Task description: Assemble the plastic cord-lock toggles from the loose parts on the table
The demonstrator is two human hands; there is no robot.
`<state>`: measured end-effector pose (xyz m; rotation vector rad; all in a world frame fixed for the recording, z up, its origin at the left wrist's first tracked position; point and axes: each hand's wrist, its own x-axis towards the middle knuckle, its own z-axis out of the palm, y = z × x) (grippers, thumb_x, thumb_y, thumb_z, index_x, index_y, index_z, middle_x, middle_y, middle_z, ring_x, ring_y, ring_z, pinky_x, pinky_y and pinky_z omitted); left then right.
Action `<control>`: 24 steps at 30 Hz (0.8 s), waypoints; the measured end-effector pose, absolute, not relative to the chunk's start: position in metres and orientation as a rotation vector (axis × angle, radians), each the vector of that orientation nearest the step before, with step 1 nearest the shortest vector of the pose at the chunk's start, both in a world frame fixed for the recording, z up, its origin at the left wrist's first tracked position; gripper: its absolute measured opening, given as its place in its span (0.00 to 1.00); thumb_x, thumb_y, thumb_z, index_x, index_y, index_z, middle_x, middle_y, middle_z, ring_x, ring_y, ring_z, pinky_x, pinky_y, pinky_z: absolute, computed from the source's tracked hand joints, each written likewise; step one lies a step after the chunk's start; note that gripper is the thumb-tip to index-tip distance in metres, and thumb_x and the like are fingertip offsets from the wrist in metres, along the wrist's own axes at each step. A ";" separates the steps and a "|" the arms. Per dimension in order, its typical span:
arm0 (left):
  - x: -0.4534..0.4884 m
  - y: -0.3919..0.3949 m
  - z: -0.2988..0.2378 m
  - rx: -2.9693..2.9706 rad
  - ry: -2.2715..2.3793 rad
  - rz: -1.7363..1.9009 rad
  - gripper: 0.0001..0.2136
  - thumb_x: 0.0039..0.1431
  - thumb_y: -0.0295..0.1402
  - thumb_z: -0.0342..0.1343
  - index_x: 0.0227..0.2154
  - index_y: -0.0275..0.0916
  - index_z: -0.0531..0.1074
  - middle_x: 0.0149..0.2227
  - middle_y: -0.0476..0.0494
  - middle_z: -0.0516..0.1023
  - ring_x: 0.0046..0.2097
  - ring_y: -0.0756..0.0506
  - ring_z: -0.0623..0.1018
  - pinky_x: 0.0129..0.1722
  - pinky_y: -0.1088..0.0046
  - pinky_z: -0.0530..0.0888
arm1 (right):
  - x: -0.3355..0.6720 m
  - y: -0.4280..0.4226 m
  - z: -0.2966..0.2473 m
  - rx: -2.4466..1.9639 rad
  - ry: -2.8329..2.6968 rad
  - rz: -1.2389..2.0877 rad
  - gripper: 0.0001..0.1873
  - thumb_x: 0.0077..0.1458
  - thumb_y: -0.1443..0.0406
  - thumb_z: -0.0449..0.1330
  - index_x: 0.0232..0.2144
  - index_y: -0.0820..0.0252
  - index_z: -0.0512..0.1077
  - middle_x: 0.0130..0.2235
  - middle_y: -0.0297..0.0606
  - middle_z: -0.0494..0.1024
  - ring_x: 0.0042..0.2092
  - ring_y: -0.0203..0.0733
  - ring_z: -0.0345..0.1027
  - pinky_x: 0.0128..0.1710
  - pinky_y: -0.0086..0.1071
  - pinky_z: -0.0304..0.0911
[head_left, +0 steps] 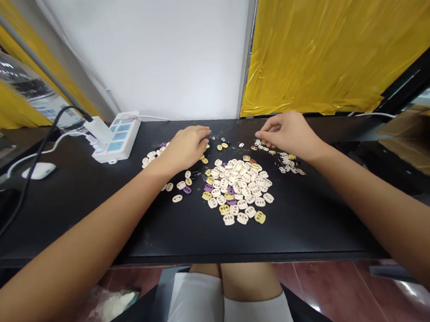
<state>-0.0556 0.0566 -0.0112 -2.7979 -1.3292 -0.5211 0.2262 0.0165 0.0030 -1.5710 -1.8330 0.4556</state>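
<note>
A heap of small two-hole plastic pieces [235,186], mostly white with some yellow and purple, lies in the middle of the black table [92,215]. My left hand [186,146] rests palm down over scattered pieces at the heap's far left, its fingers curled together. My right hand [290,132] hovers at the far right of the heap with its fingertips pinched over a few small pieces [262,145]. What, if anything, either hand holds is too small to make out.
A white power strip [118,139] with a plugged-in adapter and cables sits at the back left, and a white mouse [39,171] lies further left. A water bottle [26,86] stands behind it. Yellow sheeting hangs behind the table on the right.
</note>
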 end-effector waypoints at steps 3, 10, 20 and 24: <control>-0.053 0.062 -0.018 -2.823 -1.311 -0.462 0.22 0.70 0.31 0.44 0.60 0.31 0.73 0.64 0.34 0.75 0.66 0.37 0.72 0.67 0.53 0.66 | 0.224 0.014 0.004 -1.554 -1.848 0.441 0.09 0.53 0.62 0.65 0.24 0.62 0.77 0.24 0.42 0.79 0.27 0.42 0.71 0.31 0.39 0.66; -0.054 0.059 -0.016 -2.811 -1.266 -0.546 0.19 0.67 0.32 0.47 0.51 0.35 0.81 0.53 0.35 0.82 0.55 0.36 0.79 0.60 0.54 0.72 | 0.224 0.013 0.007 -1.502 -1.865 0.384 0.12 0.56 0.60 0.62 0.25 0.62 0.77 0.25 0.42 0.79 0.30 0.43 0.72 0.34 0.39 0.67; -0.047 0.056 -0.017 -2.844 -1.367 -0.746 0.12 0.61 0.29 0.54 0.39 0.37 0.83 0.43 0.36 0.85 0.47 0.36 0.81 0.53 0.54 0.74 | 0.218 0.013 0.005 -1.483 -1.787 0.490 0.09 0.55 0.63 0.64 0.26 0.62 0.78 0.26 0.44 0.81 0.29 0.46 0.76 0.35 0.43 0.71; -0.046 0.054 -0.016 -2.869 -1.493 -0.819 0.09 0.60 0.28 0.55 0.37 0.38 0.82 0.43 0.38 0.85 0.48 0.38 0.81 0.53 0.57 0.74 | 0.215 0.012 0.003 -1.439 -1.761 0.515 0.07 0.55 0.64 0.64 0.27 0.61 0.77 0.27 0.43 0.81 0.28 0.45 0.76 0.33 0.42 0.71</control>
